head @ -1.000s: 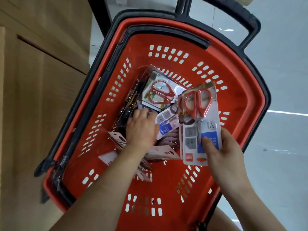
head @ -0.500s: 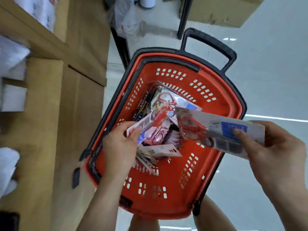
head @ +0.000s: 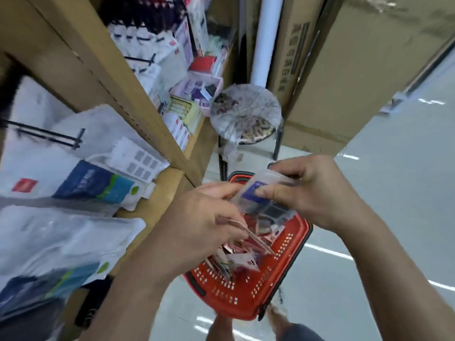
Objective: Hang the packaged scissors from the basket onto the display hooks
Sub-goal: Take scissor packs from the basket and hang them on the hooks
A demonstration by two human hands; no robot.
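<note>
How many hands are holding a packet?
2. The left hand grips a thin packet over the red basket; the right hand pinches a blue-labelled packet. Others in the basket are partly hidden.

Grey floor [head: 394, 217] carries red basket [head: 242, 306]; round stool [head: 246, 112] beyond; cardboard boxes [head: 357, 70] behind.

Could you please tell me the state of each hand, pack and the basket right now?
Right hand: pinches a scissors pack, not yet hung.
Left hand: grips a second pack, seen edge-on.
Basket: below the hands, more packs inside.
</note>
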